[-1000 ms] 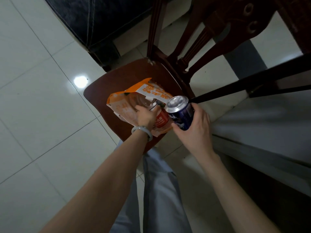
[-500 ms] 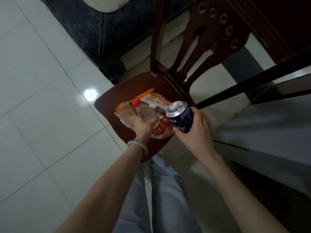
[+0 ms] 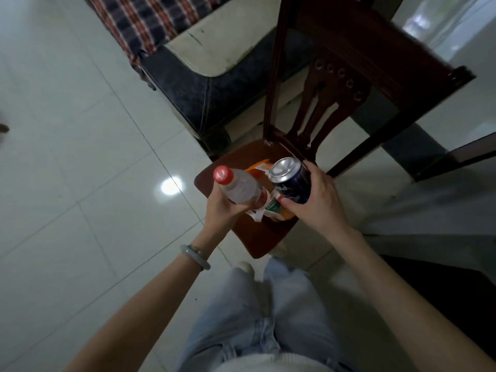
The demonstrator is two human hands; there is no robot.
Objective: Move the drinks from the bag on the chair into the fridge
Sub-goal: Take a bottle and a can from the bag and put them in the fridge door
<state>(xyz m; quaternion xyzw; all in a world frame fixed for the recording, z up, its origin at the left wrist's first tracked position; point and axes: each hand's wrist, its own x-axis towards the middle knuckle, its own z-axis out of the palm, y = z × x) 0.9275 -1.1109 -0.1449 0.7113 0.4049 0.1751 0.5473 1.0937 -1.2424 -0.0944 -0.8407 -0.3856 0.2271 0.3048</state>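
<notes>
2 drinks up, 1 per hand, mid-frame above the chair [image 3: 257, 237]. Left hand [image 3: 224, 210] wraps 1 clear bottle [image 3: 241, 187] w/ red cap, red label. Right hand [image 3: 319, 202] wraps 1 dark-blue can [image 3: 291, 181], silver top, unopened. 1 orange-white bag [image 3: 281, 214] on seat, center; a green-labelled item shows at its mouth, rest hidden.

Glossy pale floor tiles [image 3: 80, 162] catch a lamp glare [image 3: 171, 186] at nine o'clock; dark sofa [image 3: 214, 95] with plaid throw [image 3: 145, 20] at eleven.
</notes>
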